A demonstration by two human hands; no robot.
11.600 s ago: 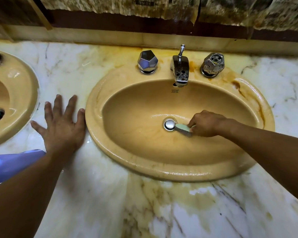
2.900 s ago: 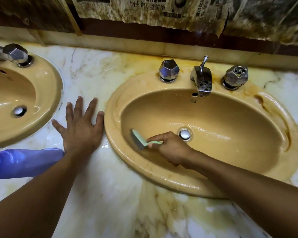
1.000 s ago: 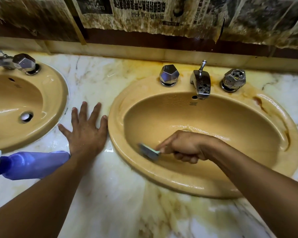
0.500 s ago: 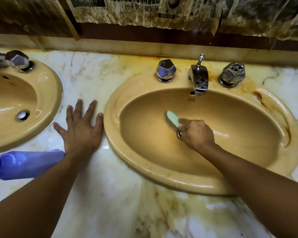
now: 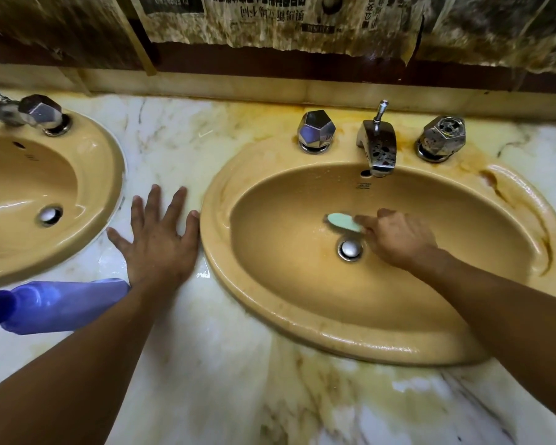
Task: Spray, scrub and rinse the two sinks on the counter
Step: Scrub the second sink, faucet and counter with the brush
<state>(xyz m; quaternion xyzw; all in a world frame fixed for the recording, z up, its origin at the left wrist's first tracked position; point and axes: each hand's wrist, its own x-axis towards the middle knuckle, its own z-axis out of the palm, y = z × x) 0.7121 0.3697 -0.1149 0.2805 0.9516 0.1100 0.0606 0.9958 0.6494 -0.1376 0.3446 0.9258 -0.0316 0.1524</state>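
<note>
Two tan oval sinks are set in the marble counter. Inside the right sink (image 5: pixel 280 175), my right hand (image 5: pixel 395 239) grips a pale green scrub brush (image 5: pixel 344 222), whose head lies on the basin's back slope just above the chrome drain (image 5: pixel 350 248). My left hand (image 5: pixel 156 242) rests flat with fingers spread on the wet counter between the sinks, against the right sink's rim. The left sink (image 5: pixel 103 162) is partly cut off by the frame edge. A blue spray bottle (image 5: pixel 58 305) lies on its side by my left forearm.
A chrome spout (image 5: pixel 377 149) and two faceted knobs (image 5: pixel 316 131) (image 5: pixel 442 138) stand behind the right basin. Brown rust stains mark that sink's right rim (image 5: pixel 498 187). The marble counter (image 5: pixel 212 364) is wet and yellow-stained. Peeling newspaper (image 5: pixel 270 17) covers the wall.
My right hand swept the brush from the basin's near left side up to the back slope, then rightward, uncovering the drain. My left hand stayed flat on the counter.
</note>
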